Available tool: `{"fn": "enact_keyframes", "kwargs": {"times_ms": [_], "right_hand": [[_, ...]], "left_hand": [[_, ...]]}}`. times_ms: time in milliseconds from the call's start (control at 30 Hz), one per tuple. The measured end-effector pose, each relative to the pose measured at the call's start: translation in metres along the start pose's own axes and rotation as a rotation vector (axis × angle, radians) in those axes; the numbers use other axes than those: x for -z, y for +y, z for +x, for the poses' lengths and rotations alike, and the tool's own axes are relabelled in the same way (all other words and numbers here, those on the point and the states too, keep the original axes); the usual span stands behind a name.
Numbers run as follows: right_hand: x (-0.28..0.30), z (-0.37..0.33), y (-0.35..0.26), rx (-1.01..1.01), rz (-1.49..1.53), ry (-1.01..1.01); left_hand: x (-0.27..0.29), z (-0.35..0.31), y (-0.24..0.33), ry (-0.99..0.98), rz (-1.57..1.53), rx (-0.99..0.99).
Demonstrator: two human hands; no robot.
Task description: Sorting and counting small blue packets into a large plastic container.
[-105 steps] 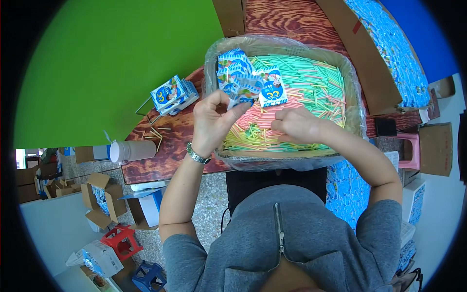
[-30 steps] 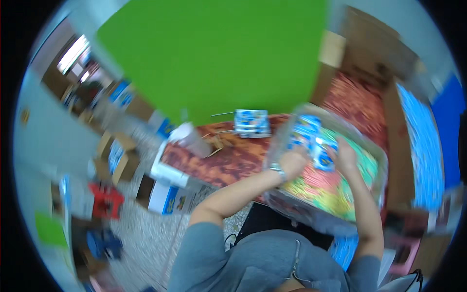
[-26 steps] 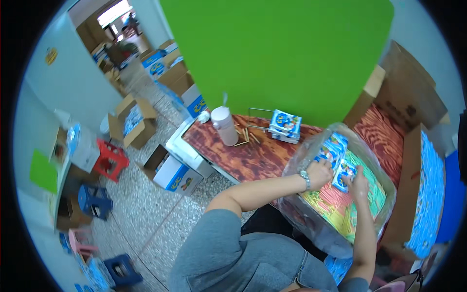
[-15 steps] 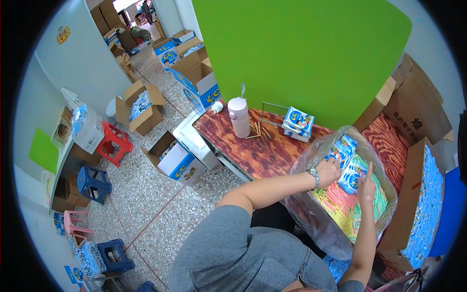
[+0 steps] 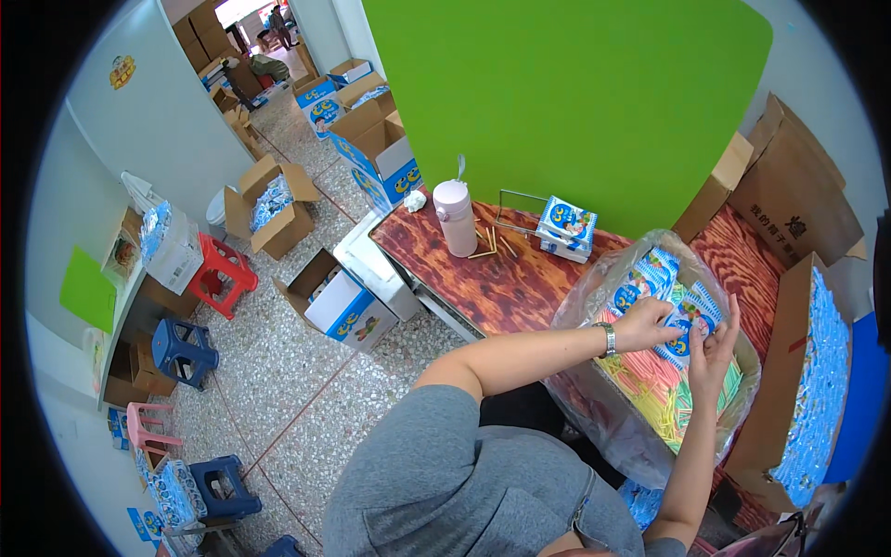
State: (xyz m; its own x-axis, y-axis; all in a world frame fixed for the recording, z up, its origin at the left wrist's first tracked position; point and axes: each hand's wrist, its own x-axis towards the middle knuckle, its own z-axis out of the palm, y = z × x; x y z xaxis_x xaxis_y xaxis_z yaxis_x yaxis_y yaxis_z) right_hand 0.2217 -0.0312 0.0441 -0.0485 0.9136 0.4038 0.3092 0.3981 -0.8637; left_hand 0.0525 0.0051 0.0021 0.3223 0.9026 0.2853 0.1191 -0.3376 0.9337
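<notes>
As the left hand (image 5: 643, 327) and right hand (image 5: 711, 360) face each other, one blue-and-white packet (image 5: 678, 344) lies between them

It is over coloured sticks (image 5: 640, 376) in one plastic-lined box (image 5: 594, 408), the left hand curled, the right one partly outstretched (whether either grips it, I cannot tell). One pink bottle (image 5: 455, 223) and one packet stack (image 5: 567, 227) stand on the bench (image 5: 548, 277); one red stool (image 5: 224, 269) stands on the floor (image 5: 302, 395).

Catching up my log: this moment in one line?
left hand: at packet; right hand: same packet; sticks: in lined box; bottle: on table
</notes>
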Motion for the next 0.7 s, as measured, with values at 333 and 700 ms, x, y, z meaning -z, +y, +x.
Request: {"fn": "enact_keyframes", "kwargs": {"times_ms": [333, 700], "right_hand": [[0.020, -0.016, 0.015, 0.106, -0.296, 0.001], [0.023, -0.014, 0.015, -0.036, -0.543, 0.109]], "left_hand": [[-0.011, -0.015, -0.009, -0.062, 0.205, -0.158], [0.006, 0.017, -0.010, 0.074, 0.195, -0.081]]}}
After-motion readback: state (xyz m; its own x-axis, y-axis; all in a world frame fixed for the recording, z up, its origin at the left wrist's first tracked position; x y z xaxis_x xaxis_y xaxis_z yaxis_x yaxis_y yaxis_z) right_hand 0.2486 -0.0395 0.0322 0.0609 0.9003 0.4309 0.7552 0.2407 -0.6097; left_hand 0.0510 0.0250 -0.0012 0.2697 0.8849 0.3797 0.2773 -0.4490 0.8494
